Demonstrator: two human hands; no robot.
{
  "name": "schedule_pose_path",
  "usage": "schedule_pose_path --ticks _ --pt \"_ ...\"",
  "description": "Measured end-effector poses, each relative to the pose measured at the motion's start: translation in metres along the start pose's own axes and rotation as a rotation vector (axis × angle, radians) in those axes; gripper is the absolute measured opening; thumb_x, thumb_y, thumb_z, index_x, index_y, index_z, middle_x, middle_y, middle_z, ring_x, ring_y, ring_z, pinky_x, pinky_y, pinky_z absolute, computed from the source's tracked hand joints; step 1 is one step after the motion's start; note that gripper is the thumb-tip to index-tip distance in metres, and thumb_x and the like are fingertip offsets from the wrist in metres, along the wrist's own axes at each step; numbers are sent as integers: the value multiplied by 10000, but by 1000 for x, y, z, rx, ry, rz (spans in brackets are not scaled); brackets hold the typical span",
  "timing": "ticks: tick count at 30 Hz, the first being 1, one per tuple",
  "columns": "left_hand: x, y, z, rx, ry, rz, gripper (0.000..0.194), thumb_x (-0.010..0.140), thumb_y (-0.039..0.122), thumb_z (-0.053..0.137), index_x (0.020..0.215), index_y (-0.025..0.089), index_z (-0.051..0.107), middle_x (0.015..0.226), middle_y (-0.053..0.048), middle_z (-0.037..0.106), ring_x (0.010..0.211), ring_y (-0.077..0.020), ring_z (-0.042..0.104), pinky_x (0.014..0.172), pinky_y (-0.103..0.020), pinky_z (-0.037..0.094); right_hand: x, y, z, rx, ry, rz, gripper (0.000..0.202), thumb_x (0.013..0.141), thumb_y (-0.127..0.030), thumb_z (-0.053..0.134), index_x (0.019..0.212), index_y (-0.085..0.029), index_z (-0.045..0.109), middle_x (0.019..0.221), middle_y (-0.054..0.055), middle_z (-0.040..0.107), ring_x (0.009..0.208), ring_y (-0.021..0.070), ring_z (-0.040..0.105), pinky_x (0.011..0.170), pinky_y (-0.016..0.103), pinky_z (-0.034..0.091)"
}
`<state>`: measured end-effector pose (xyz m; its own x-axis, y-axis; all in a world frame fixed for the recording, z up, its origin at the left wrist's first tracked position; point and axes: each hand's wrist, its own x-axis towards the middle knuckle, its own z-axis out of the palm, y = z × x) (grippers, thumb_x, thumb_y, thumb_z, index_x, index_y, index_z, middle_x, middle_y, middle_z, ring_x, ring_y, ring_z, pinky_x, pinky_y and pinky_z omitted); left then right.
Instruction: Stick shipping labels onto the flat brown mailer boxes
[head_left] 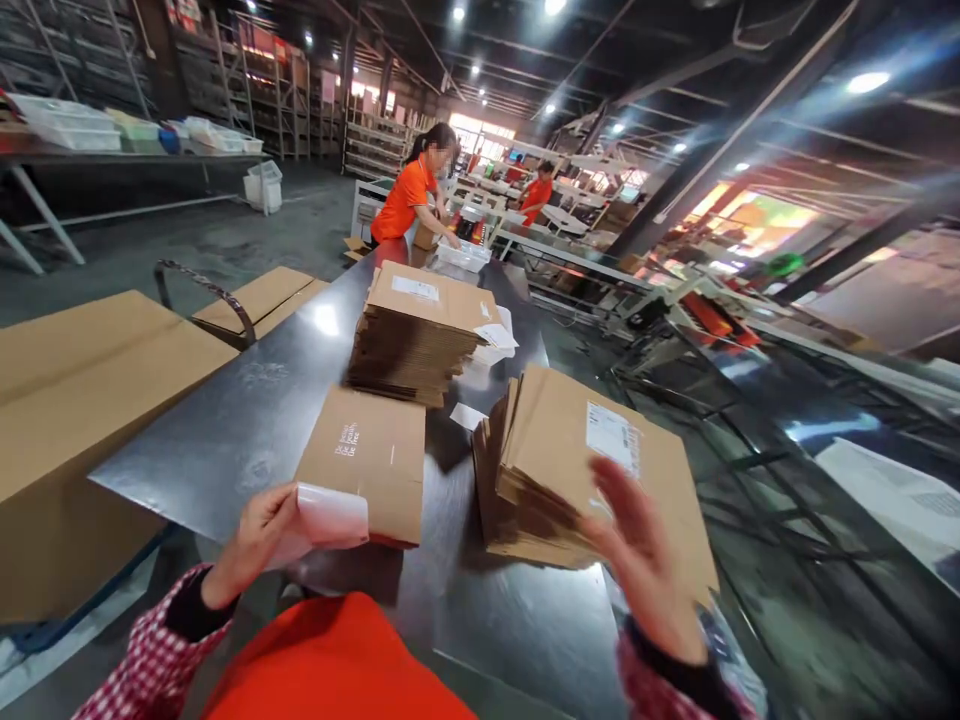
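My left hand point(259, 535) pinches the edge of a white label sheet point(334, 515), which curls over the near left corner of a flat cardboard stack point(375, 450) with white print on top. My right hand point(637, 550), blurred, is raised over the right stack of flattened cardboard boxes point(555, 430), fingers stretched out, with nothing visible in it. On that stack's top board is a white printed label point(611, 435). Beyond the printed stack stands a taller pile of flattened boxes point(412, 335), also labelled on top.
The stacks stand on a shiny metal table point(247, 400). White papers point(495, 335) stick out beside the tall pile. Large cartons point(90, 380) stand at the left. A co-worker in orange point(401, 205) leans over the table's far end, near a clear plastic tray point(463, 255).
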<state>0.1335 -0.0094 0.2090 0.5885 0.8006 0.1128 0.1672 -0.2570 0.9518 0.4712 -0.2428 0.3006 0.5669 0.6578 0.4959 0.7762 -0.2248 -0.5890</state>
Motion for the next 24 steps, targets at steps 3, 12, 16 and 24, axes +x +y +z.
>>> schedule_pose_path --ticks 3,12,16,24 --pt "4 16 -6 28 2 52 497 880 526 407 666 134 626 626 -19 613 607 -158 553 552 -226 437 -38 -61 111 518 -643 -44 872 610 -593 759 1347 -221 479 1382 115 507 1265 285 485 1047 424 421" --pt "-1 -10 -15 291 204 188 521 885 466 493 1330 199 458 1422 -126 451 1351 -273 371 1104 -434 331 -73 -88 215 813 -704 168 205 830 -342 626 945 -198 714 932 45 720 868 192 643 830 316 492" --pt "-15 -12 7 131 -64 57 379 808 382 628 1151 230 568 1151 -64 661 1078 -223 618 931 -328 502 -72 -86 218 820 -699 220 231 830 -372 627 949 -189 702 910 48 707 842 184 633 785 296 492" --pt "1 -23 10 -79 -141 -128 301 860 387 566 1115 235 518 951 -7 730 888 -176 686 794 -273 525 -52 -94 225 569 -572 132 265 798 -431 661 882 -179 668 863 38 634 827 162 584 756 271 451"
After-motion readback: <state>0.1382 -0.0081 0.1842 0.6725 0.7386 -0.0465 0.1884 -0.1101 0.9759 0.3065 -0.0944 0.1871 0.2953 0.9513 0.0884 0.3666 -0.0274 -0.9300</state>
